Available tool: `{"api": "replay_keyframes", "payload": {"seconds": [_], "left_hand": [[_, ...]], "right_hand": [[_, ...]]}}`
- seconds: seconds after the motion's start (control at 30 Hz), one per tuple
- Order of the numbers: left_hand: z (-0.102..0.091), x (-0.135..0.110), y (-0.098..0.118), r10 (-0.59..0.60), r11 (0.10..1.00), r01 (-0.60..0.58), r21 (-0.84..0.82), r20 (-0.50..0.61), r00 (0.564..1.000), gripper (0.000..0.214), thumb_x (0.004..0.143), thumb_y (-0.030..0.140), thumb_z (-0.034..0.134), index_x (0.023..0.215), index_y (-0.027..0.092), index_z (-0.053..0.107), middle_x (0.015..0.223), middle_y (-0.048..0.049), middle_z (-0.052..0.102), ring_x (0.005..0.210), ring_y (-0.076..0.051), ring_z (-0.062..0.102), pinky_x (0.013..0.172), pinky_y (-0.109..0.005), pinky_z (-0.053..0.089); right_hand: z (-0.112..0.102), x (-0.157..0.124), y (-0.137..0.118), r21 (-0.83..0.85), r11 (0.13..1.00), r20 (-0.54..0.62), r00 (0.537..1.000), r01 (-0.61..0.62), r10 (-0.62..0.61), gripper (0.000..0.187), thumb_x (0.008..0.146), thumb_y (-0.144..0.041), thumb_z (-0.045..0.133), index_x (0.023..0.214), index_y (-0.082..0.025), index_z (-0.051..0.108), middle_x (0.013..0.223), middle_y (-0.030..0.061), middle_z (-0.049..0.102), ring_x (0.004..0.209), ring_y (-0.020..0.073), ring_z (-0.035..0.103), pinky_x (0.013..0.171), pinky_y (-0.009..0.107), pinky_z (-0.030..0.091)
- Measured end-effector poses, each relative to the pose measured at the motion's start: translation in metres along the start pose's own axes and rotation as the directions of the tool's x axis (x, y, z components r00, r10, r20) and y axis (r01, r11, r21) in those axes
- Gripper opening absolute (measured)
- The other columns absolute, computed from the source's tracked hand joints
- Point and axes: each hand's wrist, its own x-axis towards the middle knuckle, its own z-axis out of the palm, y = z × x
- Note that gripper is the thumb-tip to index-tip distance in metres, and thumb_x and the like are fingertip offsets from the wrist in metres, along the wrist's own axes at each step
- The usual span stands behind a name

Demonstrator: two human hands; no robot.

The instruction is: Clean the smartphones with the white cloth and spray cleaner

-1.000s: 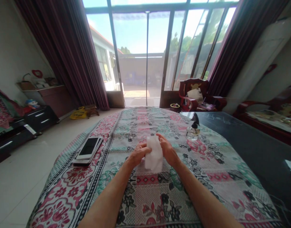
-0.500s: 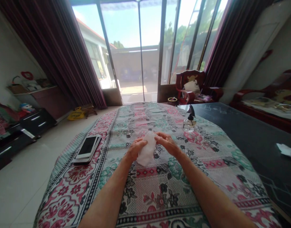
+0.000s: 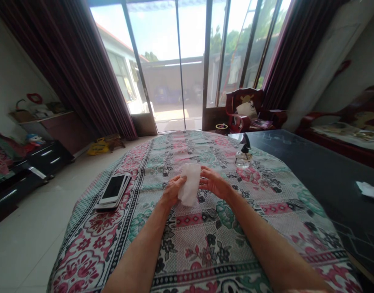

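Observation:
A white folded tissue or thin cloth (image 3: 190,185) is held above the middle of the table. My left hand (image 3: 174,190) pinches its left side, thumb on the front. On the other side, my right hand (image 3: 216,182) has its fingers apart, with the fingertips at the tissue's right edge; whether they touch it I cannot tell. Farther off to the right stands a small clear spray bottle (image 3: 243,158) with a black trigger head. Left of my hands lies a stack of phones or tablets, a white device with a dark screen (image 3: 113,189) on top.
A floral tablecloth (image 3: 199,252) covers the table. To the right is a dark table (image 3: 296,162) with a crumpled white paper (image 3: 369,189). Beyond are a red wooden chair (image 3: 244,108) and glass doors (image 3: 165,81). A yellow bag (image 3: 98,147) sits on the floor at the left.
My right hand has let go of the tissue's upper corner, and its fingers have spread beside the right edge. The tissue now looks flatter and more squared, still in my left hand.

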Motion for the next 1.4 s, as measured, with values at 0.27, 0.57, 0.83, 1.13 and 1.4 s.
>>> {"api": "replay_keyframes", "payload": {"seconds": [0.27, 0.57, 0.83, 1.13, 1.4], "left_hand": [[0.003, 0.0, -0.003, -0.035, 0.997, 0.04, -0.063, 0.087, 0.996, 0.033, 0.065, 0.033, 0.077, 0.086, 0.009, 0.067, 0.073, -0.0096, 0.071, 0.062, -0.018, 0.064, 0.056, -0.025, 0.048], [0.008, 0.001, -0.007, -0.069, 0.989, 0.086, -0.124, 0.132, 0.989, 0.019, 0.072, 0.023, 0.068, 0.084, 0.008, 0.066, 0.081, -0.0131, 0.072, 0.076, -0.023, 0.068, 0.066, -0.028, 0.052], [0.01, 0.009, -0.009, -0.016, 0.984, 0.006, -0.178, -0.051, 0.999, 0.023, 0.077, 0.024, 0.065, 0.096, 0.011, 0.065, 0.074, -0.0072, 0.072, 0.064, -0.018, 0.067, 0.058, -0.025, 0.051], [0.015, 0.004, -0.009, 0.018, 0.99, -0.018, -0.139, 0.0, 1.0, 0.027, 0.07, 0.028, 0.068, 0.09, 0.01, 0.066, 0.068, -0.0055, 0.069, 0.061, -0.016, 0.064, 0.057, -0.023, 0.048], [0.021, 0.004, -0.014, 0.092, 0.995, -0.094, -0.028, -0.046, 0.995, 0.033, 0.071, 0.037, 0.067, 0.095, 0.014, 0.066, 0.068, -0.002, 0.068, 0.057, -0.015, 0.06, 0.055, -0.024, 0.045]], "right_hand": [[0.001, 0.006, 0.019, -0.103, 0.994, -0.079, 0.996, 0.033, -0.041, 0.039, 0.063, -0.044, 0.078, 0.09, -0.017, 0.068, 0.084, 0.0056, 0.071, 0.067, 0.016, 0.064, 0.062, 0.028, 0.054], [0.003, 0.011, 0.024, -0.34, 0.934, -0.264, 0.943, 0.105, -0.202, 0.048, 0.061, -0.053, 0.073, 0.089, -0.015, 0.065, 0.079, 0.0048, 0.067, 0.065, 0.017, 0.059, 0.059, 0.029, 0.048], [0.027, 0.003, 0.015, -0.899, 0.379, -0.11, 0.724, 0.22, -0.681, 0.027, 0.076, -0.037, 0.058, 0.095, -0.019, 0.062, 0.091, 0.0085, 0.061, 0.075, 0.0194, 0.056, 0.075, 0.036, 0.048], [0.029, 0.001, 0.019, -0.956, 0.258, -0.059, 0.772, 0.138, -0.633, 0.023, 0.077, -0.023, 0.048, 0.091, -0.019, 0.066, 0.084, 0.0081, 0.061, 0.078, 0.0215, 0.058, 0.074, 0.033, 0.046], [0.037, -0.001, 0.014, -0.93, 0.321, -0.096, 0.725, 0.179, -0.682, 0.023, 0.076, -0.024, 0.048, 0.088, -0.02, 0.068, 0.083, 0.0073, 0.065, 0.076, 0.0213, 0.059, 0.073, 0.033, 0.046]]}}
